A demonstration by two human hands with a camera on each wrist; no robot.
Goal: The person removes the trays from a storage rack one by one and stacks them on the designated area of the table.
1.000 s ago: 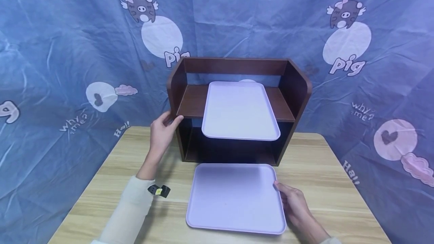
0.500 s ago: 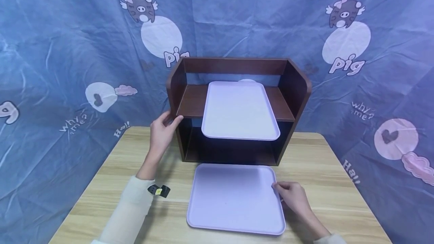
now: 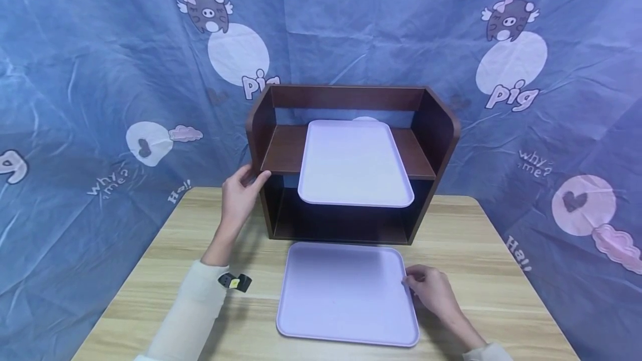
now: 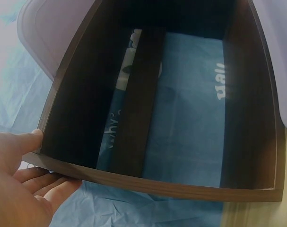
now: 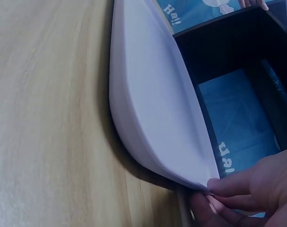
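Note:
A dark brown two-tier shelf (image 3: 421, 210) stands on the table. My left hand (image 3: 239, 194) grips its left side where the upper board meets the side panel; in the left wrist view the thumb lies on the front edge and the fingers (image 4: 58, 189) are outside the panel. One lilac tray (image 3: 356, 163) lies on the upper board, its near end jutting out past the front edge. A second lilac tray (image 3: 346, 294) lies before the shelf. My right hand (image 3: 435, 293) pinches its right rim near the far corner, thumb and fingers close together in the right wrist view.
The wooden table (image 3: 476, 272) extends on both sides of the shelf. A blue curtain (image 3: 125, 71) printed with pigs and words hangs behind and beside it. A black strap (image 3: 236, 282) sits at the left sleeve.
The right side of the lower tray has shifted slightly left, and my right hand's fingers have changed position at its rim. My left hand, the shelf and the upper tray stay put.

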